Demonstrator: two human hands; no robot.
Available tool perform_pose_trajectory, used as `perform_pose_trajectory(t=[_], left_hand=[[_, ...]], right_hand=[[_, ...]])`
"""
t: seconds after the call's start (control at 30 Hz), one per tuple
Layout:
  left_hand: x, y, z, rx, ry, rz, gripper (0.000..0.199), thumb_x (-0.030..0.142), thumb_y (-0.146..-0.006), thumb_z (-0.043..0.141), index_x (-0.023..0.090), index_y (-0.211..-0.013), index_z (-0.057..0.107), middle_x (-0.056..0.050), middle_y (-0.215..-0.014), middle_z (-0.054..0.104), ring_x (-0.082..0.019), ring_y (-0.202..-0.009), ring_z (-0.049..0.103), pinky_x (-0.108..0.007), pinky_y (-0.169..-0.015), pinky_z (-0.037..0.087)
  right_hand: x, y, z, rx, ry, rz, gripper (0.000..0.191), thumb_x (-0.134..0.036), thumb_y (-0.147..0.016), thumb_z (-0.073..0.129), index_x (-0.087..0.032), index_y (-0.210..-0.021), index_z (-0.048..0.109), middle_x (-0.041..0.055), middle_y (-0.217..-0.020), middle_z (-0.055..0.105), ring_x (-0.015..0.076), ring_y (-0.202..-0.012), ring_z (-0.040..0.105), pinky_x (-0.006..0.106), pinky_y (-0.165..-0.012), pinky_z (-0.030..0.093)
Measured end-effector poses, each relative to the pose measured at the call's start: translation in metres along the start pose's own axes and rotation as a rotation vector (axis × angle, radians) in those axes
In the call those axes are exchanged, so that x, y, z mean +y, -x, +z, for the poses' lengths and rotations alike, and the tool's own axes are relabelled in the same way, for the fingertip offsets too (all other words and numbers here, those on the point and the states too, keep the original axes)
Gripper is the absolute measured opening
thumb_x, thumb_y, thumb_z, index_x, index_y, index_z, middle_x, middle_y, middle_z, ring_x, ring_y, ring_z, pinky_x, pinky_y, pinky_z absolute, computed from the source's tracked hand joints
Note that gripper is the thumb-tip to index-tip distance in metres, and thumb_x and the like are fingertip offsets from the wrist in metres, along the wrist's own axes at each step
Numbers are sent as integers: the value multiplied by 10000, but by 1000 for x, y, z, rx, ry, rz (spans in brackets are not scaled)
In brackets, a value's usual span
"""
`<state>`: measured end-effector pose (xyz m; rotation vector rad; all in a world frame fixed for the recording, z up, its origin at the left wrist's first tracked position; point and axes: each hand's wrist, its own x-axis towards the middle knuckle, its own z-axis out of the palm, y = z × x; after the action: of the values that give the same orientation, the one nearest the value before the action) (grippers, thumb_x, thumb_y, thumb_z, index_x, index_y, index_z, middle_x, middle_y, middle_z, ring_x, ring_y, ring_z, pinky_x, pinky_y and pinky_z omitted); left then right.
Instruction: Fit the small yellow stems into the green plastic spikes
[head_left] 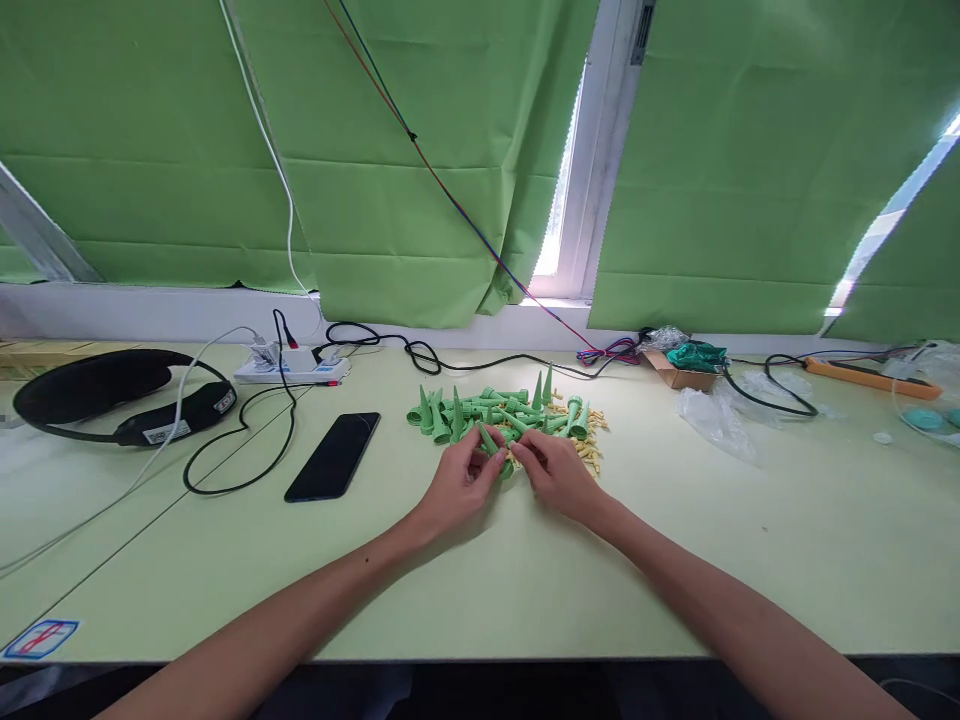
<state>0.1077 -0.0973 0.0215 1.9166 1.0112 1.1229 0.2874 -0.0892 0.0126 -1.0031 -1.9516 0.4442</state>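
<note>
A: What fills most of the view from where we stand?
B: Green blinds (465, 90), hanging across the windows behind the pale bench (525, 590).

A: And on the bench, by descending size?
B: A curved black device (90, 390) at the far left; then a heap of green cones (484, 406) near the middle, some upright, many lying on their sides.

A: The hands?
B: Both at the heap's near edge. The left hand (461, 482) has its fingers closed around one green cone (488, 440), tip slanting up and away. The right hand (562, 475) is beside it, fingers drawn narrowly together close to the cone's lower end; whether they grip anything, I cannot tell.

A: Smaller still?
B: A dark phone (334, 458) lies flat to the left of the hands. Smallest are the yellow pieces (592, 452), scattered at the heap's right side, just beyond the right hand.
</note>
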Motion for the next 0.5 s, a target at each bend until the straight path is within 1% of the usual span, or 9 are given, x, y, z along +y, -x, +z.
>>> perform_pose_trajectory(t=[0.07,0.17,0.3,0.4,0.5], left_hand=[[1,0,0,-9,-14,-2,213,406,-929,532,196,-959,509,37,-682,492,-87,-525,434,-207,-474,323],[2,1,0,-8,-23,-2,214,409,-930,526,197,-954,508,43,-656,478,-91,-522,432,-205,-474,317],[2,1,0,-10,-51,0,213,406,-930,523,195,-960,514,43,-644,482,-94,-515,431,-206,-472,312],[0,0,0,-4,-64,14,217,409,-931,520,194,-956,513,30,-673,518,-102,-538,474,-208,-485,331],[-1,1,1,-5,-61,19,218,408,-935,515,193,-975,519,25,-678,539,-108,-546,494,-210,-489,337]], right_hand=[[1,0,1,-6,17,-2,344,-331,-986,442,-205,-668,400,-49,-575,422,104,-527,349,245,-533,282],[1,1,0,-27,39,6,373,-346,-995,418,-207,-653,357,-51,-567,386,105,-524,318,247,-524,260],[3,1,0,-44,71,11,399,-370,-1001,396,-207,-639,353,-45,-556,395,107,-516,323,251,-523,249],[3,1,1,-62,86,11,422,-387,-1010,372,-205,-630,365,-37,-554,430,109,-511,347,255,-533,253],[4,1,2,-66,110,20,445,-402,-1014,360,-205,-615,362,-38,-535,417,111,-500,342,258,-532,252]])
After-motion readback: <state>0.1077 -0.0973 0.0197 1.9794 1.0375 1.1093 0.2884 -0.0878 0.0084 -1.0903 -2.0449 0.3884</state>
